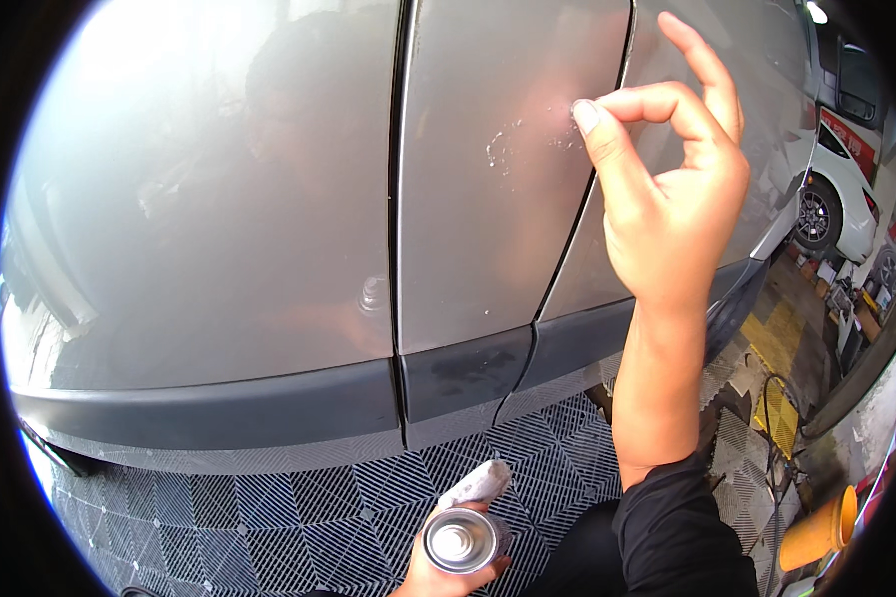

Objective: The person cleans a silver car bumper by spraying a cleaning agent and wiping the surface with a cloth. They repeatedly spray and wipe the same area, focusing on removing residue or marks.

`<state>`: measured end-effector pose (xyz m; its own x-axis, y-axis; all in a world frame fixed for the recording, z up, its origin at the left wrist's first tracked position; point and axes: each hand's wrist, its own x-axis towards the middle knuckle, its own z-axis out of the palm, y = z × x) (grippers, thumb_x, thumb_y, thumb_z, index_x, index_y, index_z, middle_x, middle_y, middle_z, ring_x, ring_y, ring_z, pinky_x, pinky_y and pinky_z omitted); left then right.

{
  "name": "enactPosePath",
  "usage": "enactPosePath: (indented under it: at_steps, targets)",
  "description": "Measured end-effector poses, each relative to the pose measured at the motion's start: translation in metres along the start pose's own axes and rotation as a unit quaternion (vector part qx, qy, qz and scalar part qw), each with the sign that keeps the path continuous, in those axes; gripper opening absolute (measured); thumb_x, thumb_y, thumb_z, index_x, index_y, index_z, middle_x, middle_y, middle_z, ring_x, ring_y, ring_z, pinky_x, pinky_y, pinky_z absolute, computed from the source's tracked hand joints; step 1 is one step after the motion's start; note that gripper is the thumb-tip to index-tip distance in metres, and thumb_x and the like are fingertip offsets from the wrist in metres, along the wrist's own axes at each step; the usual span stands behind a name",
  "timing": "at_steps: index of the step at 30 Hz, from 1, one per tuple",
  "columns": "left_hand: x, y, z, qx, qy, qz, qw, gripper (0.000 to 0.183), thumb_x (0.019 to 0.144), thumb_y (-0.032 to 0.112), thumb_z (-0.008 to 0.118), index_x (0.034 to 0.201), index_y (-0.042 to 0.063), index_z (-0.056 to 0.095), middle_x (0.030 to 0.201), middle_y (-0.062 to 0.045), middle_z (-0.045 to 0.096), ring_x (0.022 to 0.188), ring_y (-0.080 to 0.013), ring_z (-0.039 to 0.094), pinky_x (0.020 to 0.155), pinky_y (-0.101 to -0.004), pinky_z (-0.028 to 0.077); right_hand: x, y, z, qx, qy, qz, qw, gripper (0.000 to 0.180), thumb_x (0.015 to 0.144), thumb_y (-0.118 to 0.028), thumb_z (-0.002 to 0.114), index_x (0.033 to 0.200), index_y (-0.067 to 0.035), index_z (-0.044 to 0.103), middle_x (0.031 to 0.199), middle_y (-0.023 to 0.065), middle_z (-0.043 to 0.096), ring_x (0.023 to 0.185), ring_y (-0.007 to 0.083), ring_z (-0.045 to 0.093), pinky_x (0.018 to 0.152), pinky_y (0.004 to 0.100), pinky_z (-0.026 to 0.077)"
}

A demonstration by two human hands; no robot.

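Note:
My right hand (657, 164) is raised before a grey car body panel (463, 224), its thumb and index fingertips pinched together and the other fingers apart. Whether something small lies between the fingertips, I cannot tell. Small whitish specks (502, 149) mark the panel left of those fingertips. Low in the view, my left hand (433, 571) is wrapped around an aerosol can (459, 541), seen from its top. A whitish, stained cloth or pad (478, 483) is held along with the can.
Dark plastic trim (216, 407) runs along the panels' lower edge, above grey floor grating tiles (269, 515). An orange bucket-like container (817, 530) is at lower right, near a dark hose (769, 433). Behind stand a white car (847, 201) and assorted clutter.

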<state>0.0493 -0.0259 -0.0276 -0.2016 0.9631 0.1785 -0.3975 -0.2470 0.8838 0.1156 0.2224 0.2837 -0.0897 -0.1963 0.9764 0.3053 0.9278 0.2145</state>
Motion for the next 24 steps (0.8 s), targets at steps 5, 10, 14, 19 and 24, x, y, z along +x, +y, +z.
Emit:
enactPosePath:
  at_steps: [5, 10, 14, 19, 24]
  targets:
    - [0.002, 0.004, 0.002, -0.005, -0.010, 0.001, 1.000, 0.099, 0.082, 0.030, 0.091, 0.160, -0.003, 0.040, 0.093, 0.000, 0.064, 0.073, -0.0092, 0.060, 0.067, -0.0275, 0.053, 0.003, 0.002, 0.003, 0.004, 0.013, -0.026, 1.000, 0.010, 0.081, -0.007, 0.086, 0.079, -0.006, 0.076, 0.141, 0.0227, 0.068, 0.138, 0.0296, 0.059, 0.116, 0.0458, 0.039]
    - [0.004, 0.007, 0.003, -0.002, -0.015, -0.008, 1.000, 0.093, 0.079, 0.015, 0.084, 0.160, -0.001, 0.041, 0.098, -0.001, 0.066, 0.077, -0.0095, 0.061, 0.070, -0.0272, 0.054, 0.008, -0.001, 0.013, 0.010, 0.057, -0.071, 0.996, 0.010, 0.081, -0.006, 0.085, 0.079, -0.005, 0.076, 0.141, 0.0223, 0.068, 0.138, 0.0296, 0.060, 0.116, 0.0461, 0.040]
    - [0.005, 0.007, 0.005, 0.042, 0.008, 0.021, 0.999, 0.089, 0.078, 0.004, 0.077, 0.160, 0.000, 0.042, 0.098, -0.002, 0.066, 0.079, -0.0114, 0.063, 0.072, -0.0285, 0.056, 0.008, -0.007, 0.007, -0.013, -0.012, -0.014, 1.000, 0.010, 0.080, -0.005, 0.085, 0.079, -0.006, 0.075, 0.145, 0.0205, 0.066, 0.139, 0.0317, 0.059, 0.118, 0.0461, 0.039]
    - [0.003, 0.008, 0.002, 0.023, -0.011, 0.002, 1.000, 0.081, 0.079, 0.003, 0.077, 0.154, 0.000, 0.046, 0.096, -0.002, 0.065, 0.079, -0.0117, 0.063, 0.072, -0.0297, 0.056, 0.003, -0.013, 0.008, -0.015, 0.018, -0.046, 0.999, 0.012, 0.079, -0.006, 0.086, 0.078, -0.007, 0.074, 0.148, 0.0174, 0.065, 0.142, 0.0330, 0.055, 0.119, 0.0469, 0.038]
    - [-0.001, 0.002, 0.001, 0.015, -0.003, -0.023, 1.000, 0.071, 0.079, 0.003, 0.077, 0.146, 0.000, 0.053, 0.095, -0.002, 0.066, 0.081, -0.0120, 0.064, 0.073, -0.0300, 0.056, 0.001, -0.016, 0.008, -0.019, 0.008, -0.024, 0.999, 0.012, 0.080, -0.006, 0.086, 0.078, -0.007, 0.073, 0.149, 0.0170, 0.064, 0.144, 0.0355, 0.052, 0.121, 0.0486, 0.037]
